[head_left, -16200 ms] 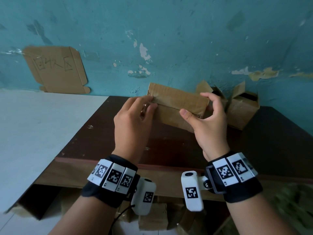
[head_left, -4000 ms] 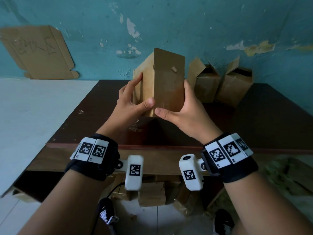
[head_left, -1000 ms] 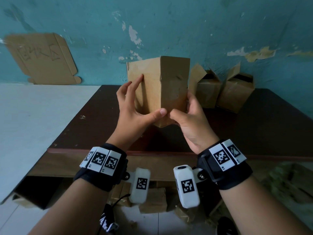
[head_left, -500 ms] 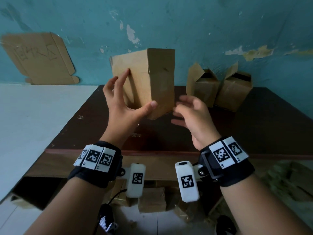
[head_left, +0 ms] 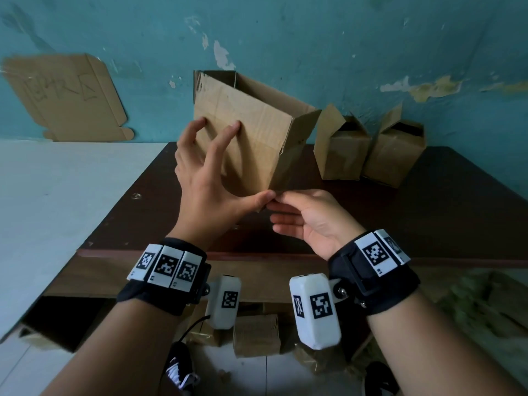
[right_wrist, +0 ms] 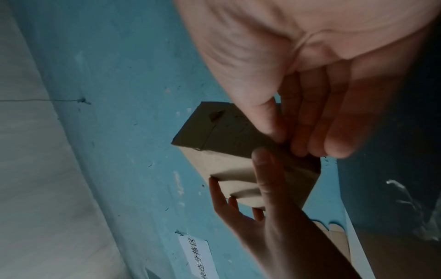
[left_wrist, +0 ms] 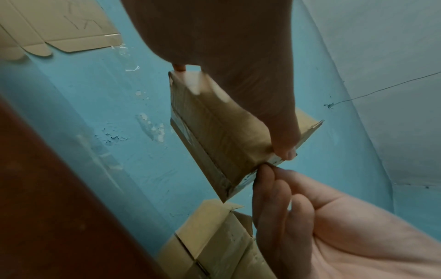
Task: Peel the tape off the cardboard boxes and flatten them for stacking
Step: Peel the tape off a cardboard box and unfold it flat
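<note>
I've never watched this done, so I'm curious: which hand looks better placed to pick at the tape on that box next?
Probably the right hand. Its fingertips already sit at the lower corner of the held box, while the left hand is spread across the box's side, thumb under that corner, supporting it.

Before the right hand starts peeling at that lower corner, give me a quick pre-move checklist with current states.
1. Left hand holds box: ok, fingertips on the face, thumb at the lower corner.
2. Box clear of table: ok.
3. Right hand at that corner: ok.
4. Right grip on tape: cannot tell.
5. Box top open: ok.
6. Two spare boxes out of the way: ok.
</note>
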`<state>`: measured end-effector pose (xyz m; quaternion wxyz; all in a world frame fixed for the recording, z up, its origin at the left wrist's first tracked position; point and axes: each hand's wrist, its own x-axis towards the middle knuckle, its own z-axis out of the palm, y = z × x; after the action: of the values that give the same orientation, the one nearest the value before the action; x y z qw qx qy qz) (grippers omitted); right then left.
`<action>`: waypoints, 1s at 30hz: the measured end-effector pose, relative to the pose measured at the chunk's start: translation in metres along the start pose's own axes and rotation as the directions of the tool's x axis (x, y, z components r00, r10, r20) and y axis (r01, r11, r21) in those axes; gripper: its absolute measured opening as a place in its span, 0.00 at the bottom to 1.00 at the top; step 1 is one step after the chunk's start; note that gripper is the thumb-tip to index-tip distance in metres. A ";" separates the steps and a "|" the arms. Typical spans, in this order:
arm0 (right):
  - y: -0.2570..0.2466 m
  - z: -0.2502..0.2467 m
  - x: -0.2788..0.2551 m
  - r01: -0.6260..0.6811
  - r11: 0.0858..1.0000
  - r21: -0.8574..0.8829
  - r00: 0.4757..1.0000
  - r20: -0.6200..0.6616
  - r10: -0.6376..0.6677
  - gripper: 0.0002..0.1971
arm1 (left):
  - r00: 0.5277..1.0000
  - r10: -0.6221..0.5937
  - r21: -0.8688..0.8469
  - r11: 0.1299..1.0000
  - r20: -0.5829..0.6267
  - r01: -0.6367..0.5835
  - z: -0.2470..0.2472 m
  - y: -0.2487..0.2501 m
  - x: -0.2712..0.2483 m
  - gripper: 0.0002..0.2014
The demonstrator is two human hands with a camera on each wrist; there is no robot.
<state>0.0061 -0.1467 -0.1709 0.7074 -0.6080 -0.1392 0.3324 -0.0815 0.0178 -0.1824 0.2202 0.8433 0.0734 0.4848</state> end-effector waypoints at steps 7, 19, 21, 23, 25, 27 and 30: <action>0.004 0.008 0.000 0.028 0.995 -0.096 0.999 -0.042 -0.032 0.10 | 1.000 0.027 0.028 0.999 -0.002 -0.026 0.003 0.001 -0.002 0.50; 0.001 0.001 -0.002 0.027 1.000 -0.002 1.000 -0.007 -0.027 0.06 | 0.998 0.054 0.094 0.994 -0.041 -0.050 0.000 -0.003 -0.001 0.49; 0.002 0.000 0.000 -0.001 1.000 0.015 1.000 -0.014 0.001 0.05 | 0.997 0.071 0.112 0.991 -0.025 -0.068 0.002 -0.003 -0.001 0.50; 0.005 -0.001 0.003 -0.028 0.999 0.023 0.999 -0.026 0.028 0.03 | 0.997 0.074 0.121 0.990 -0.003 -0.073 0.004 -0.003 -0.002 0.50; 0.007 -0.002 0.004 -0.043 0.999 0.014 0.998 -0.040 0.043 0.03 | 0.997 0.070 0.120 0.990 0.016 -0.071 0.006 -0.004 -0.004 0.50; 0.008 -0.002 0.005 -0.046 0.999 -0.001 0.998 -0.046 0.046 0.04 | 0.997 0.074 0.116 0.990 0.020 -0.076 0.006 -0.005 -0.005 0.50; 0.008 -0.001 0.006 -0.038 0.999 -0.003 0.998 -0.054 0.038 0.07 | 0.997 0.074 0.121 0.990 0.009 -0.075 0.008 -0.004 -0.005 0.50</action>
<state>0.0089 -0.1438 -0.1797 0.7032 -0.6209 -0.1091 0.3288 -0.0772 0.0173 -0.1918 0.1507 0.8583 0.0706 0.4853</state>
